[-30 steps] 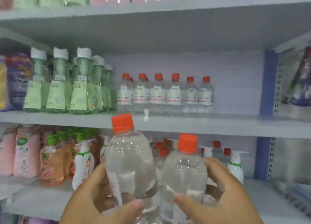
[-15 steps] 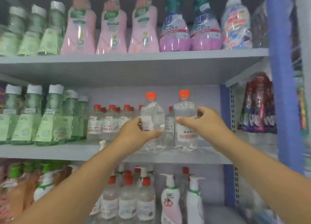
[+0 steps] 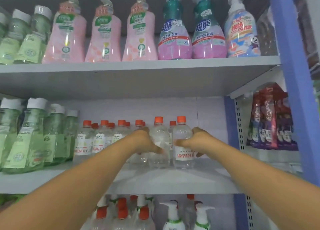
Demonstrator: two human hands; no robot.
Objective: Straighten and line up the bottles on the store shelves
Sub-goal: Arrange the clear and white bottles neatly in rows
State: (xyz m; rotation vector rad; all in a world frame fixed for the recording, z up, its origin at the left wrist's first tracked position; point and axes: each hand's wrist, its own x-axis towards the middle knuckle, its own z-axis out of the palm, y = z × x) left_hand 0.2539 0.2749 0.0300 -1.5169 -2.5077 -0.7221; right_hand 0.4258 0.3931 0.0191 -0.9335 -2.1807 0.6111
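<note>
Both arms reach forward; left hand [image 3: 147, 141] and right hand [image 3: 195, 139] have fingers curled in a grip.

Both arms are stretched out to the middle shelf [image 3: 173, 181]. Left hand [image 3: 147, 141] grips one clear orange-capped bottle [image 3: 160, 143], right hand [image 3: 194, 141] grips the labelled one [image 3: 182, 153] just beside it. Both stand upright at the right end of the row of matching bottles [image 3: 103, 138]. Green bottles [image 3: 31, 139] sit further left.

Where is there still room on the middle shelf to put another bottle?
Bare room lies on the middle shelf right of the clear bottle that the right hand grips, up to the blue post, and along the front edge. Left of it the orange-capped bottles and green bottles crowd together.
</note>
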